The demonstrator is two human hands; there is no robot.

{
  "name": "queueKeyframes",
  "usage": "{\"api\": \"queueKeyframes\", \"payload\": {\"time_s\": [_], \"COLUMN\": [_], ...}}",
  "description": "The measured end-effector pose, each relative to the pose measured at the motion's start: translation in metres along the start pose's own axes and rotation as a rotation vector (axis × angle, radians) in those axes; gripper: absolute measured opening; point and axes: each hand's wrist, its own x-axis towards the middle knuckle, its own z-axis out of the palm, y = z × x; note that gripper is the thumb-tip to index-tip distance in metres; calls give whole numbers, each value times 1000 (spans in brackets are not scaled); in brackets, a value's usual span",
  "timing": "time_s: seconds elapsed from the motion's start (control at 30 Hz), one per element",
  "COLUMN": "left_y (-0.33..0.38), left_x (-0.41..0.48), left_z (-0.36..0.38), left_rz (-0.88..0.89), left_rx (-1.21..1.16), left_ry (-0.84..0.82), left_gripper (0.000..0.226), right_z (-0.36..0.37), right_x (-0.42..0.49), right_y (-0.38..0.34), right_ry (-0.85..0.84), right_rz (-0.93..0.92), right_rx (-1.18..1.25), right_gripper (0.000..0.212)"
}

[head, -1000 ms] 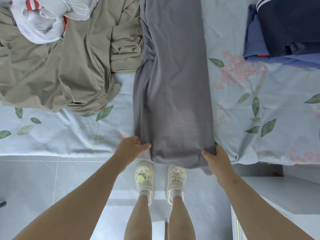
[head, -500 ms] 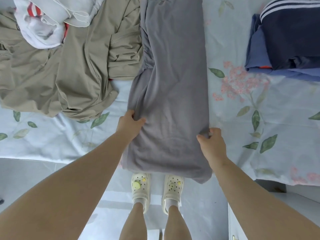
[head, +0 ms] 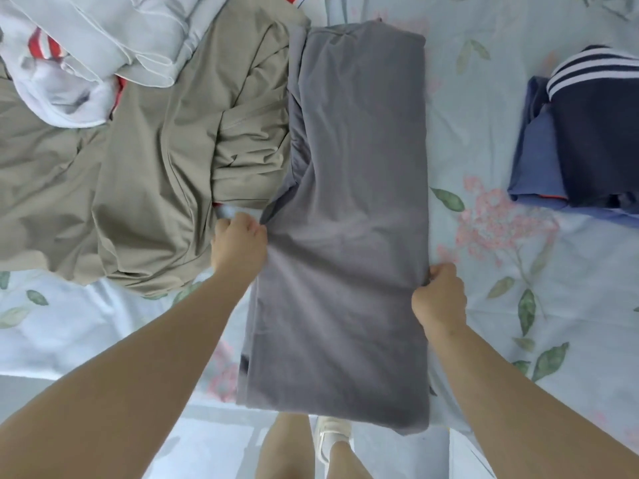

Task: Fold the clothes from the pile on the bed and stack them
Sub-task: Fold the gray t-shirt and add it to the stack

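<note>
A long grey garment lies lengthwise on the bed, folded into a narrow strip, its near end hanging over the bed's edge. My left hand grips its left edge about halfway up. My right hand grips its right edge, fingers curled around the fabric. The unfolded pile lies to the left: a khaki garment with a white and red garment on top. A folded stack of navy and blue clothes sits at the right.
The bed carries a pale blue floral sheet. Its near edge runs along the bottom, with a tiled floor below and my legs and a white shoe there. A white surface shows at bottom right.
Both hands have moved up the garment's edges from the near hem toward its middle. The view has shifted forward over the bed.
</note>
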Motion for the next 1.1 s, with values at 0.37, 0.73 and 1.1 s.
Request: {"api": "queueKeyframes", "payload": {"time_s": [0.37,0.73,1.1], "left_y": [127,152,155], "left_x": [71,92,99], "left_z": [29,8,-3], "left_rz": [170,-95,-46], "left_rx": [-166,-648,-526], "left_ry": [-208,-586,-335], "left_gripper": [17,48,47], "right_z": [-1,-8,-14], "right_x": [46,78,97], "right_y": [-92,-115,-126], "right_ry": [85,28,-71], "right_rz": [-147,-119,-131], "right_rx": [70,134,136], "right_gripper": [48,38,30]}}
